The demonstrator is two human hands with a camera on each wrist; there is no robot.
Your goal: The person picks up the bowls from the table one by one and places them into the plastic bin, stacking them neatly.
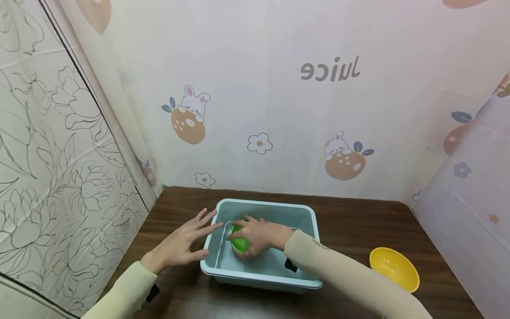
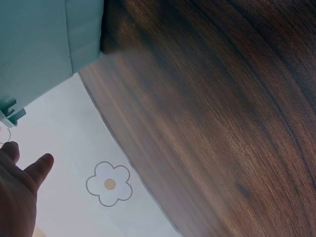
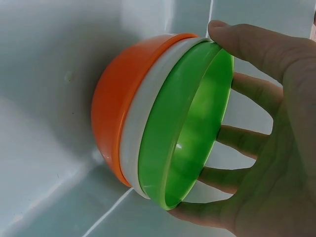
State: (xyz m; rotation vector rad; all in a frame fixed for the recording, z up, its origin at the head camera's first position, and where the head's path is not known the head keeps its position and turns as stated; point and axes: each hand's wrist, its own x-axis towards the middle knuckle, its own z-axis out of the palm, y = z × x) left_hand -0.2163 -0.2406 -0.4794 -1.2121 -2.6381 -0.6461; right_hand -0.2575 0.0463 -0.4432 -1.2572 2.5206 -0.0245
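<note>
A stack of bowls sits inside the pale blue-green plastic basin (image 1: 259, 280). In the right wrist view a green bowl (image 3: 160, 123) nests in a white bowl (image 3: 132, 143), which nests in an orange bowl (image 3: 116, 94). My right hand (image 1: 260, 237) reaches down into the basin and grips the green bowl by its rim, thumb on one side and fingers spread along the other. My left hand (image 1: 183, 246) is at the basin's left rim with its fingers spread and straight, holding nothing.
A yellow bowl (image 1: 394, 268) stands on the dark wooden table (image 1: 350, 221) to the right of the basin, beyond my right forearm. A printed white curtain (image 1: 259, 88) hangs along the table's back edge, and a flower-patterned panel (image 1: 59, 133) rises on the left.
</note>
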